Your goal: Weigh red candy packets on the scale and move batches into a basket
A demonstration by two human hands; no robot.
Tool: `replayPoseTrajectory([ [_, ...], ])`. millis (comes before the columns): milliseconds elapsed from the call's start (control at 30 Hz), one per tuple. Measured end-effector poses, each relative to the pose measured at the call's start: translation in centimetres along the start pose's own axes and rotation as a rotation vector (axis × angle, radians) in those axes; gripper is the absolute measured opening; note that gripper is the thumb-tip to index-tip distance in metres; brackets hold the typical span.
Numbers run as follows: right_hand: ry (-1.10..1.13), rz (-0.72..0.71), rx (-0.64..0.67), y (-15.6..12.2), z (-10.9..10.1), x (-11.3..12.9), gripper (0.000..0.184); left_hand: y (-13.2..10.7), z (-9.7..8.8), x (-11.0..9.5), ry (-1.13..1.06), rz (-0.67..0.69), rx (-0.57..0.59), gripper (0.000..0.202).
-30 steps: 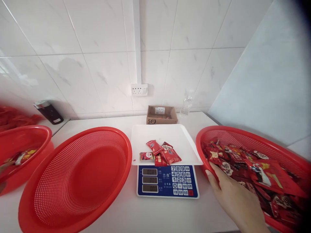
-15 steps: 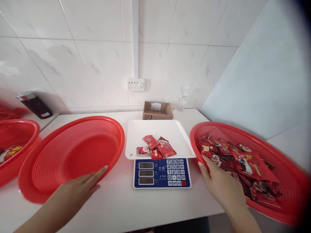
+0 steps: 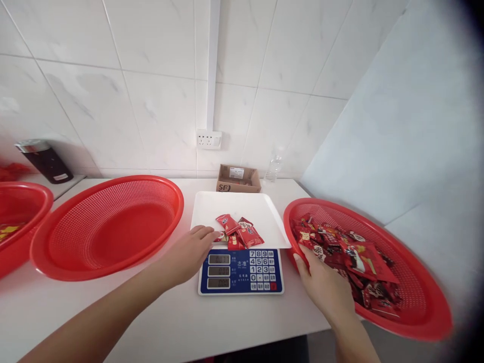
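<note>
**Left hand at packet on scale, right hand on basket rim**

Head view:
- Left hand [image 3: 187, 257]: fingers side by side, tips over the small packet [image 3: 222, 237] at the left end of the pile. Thumb hidden, so can't tell if it's pinched or only touched.
- Right hand [image 3: 327, 287]: thumb and fingers pinching the near-left rim of the loaded basket [image 3: 423, 297], which is full of packets and seems to jut past the desk [image 3: 170, 322] front.
- Other red packets [image 3: 249, 234] sit overlapped on the tray [image 3: 234, 204], toward its front edge, above the scale [image 3: 242, 285]. Top readout too blurred to read safely.
- Left basket [image 3: 128, 232] stands just left of the scale; box [image 3: 225, 187] and bottle [image 3: 273, 169] behind the tray.

My read: step in hand is handling that one small packet on the tray. Doing it well:
- Pinch its free left end, lift straight up; dragging could pull the overlapped ones along.
- Wrist off tray and readouts, else the number gets loaded or blocked.
- Let it settle with hand clear before reading.
- Firm right grip: rim looks very near the tray, and a nudge could skew the weight.
</note>
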State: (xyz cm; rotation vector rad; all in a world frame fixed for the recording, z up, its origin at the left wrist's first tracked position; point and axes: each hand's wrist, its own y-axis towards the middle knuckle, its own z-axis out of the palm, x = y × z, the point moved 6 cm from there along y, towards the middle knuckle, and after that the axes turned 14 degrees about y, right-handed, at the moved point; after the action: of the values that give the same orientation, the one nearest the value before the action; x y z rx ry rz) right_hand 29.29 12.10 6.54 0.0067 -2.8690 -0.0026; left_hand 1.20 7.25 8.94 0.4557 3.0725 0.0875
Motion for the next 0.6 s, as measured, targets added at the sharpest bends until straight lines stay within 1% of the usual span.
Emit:
replayPoseTrajectory([
  [67,0.037,-0.012,-0.005,0.2,0.0,-0.4,0.052,1.9,0.2,-0.6,-0.008,-0.006,0.017,0.03],
  [167,0.097,-0.035,0.011,0.4,-0.1,-1.5,0.05,3.5,0.6,-0.3,-0.014,-0.044,0.006,0.023],
  [267,0.126,-0.015,0.035,0.5,-0.3,-3.0,0.05,3.4,0.6,0.4,-0.037,-0.091,-0.02,0.021],
  [367,0.135,0.014,0.049,0.5,-0.3,-4.0,0.05,1.9,-0.6,1.7,-0.052,-0.157,-0.069,0.021],
  [433,0.136,0.015,0.045,0.5,-0.2,-4.3,0.051,0.3,-2.2,3.6,-0.036,-0.242,-0.135,0.025],
  [467,0.135,0.008,0.037,0.5,-0.2,-4.3,0.05,-0.7,-3.1,4.9,-0.014,-0.307,-0.175,0.026],
  [500,0.133,0.001,0.025,0.5,-0.2,-4.2,0.05,-1.8,-4.0,6.5,0.016,-0.405,-0.231,0.026],
  [533,0.132,-0.007,0.014,0.5,-0.2,-4.1,0.05,-2.8,-4.6,8.0,0.053,-0.483,-0.25,0.027],
  [600,0.127,-0.009,0.001,0.4,-0.2,-4.0,0.049,-4.2,-5.0,10.3,0.134,-0.573,-0.214,0.032],
])
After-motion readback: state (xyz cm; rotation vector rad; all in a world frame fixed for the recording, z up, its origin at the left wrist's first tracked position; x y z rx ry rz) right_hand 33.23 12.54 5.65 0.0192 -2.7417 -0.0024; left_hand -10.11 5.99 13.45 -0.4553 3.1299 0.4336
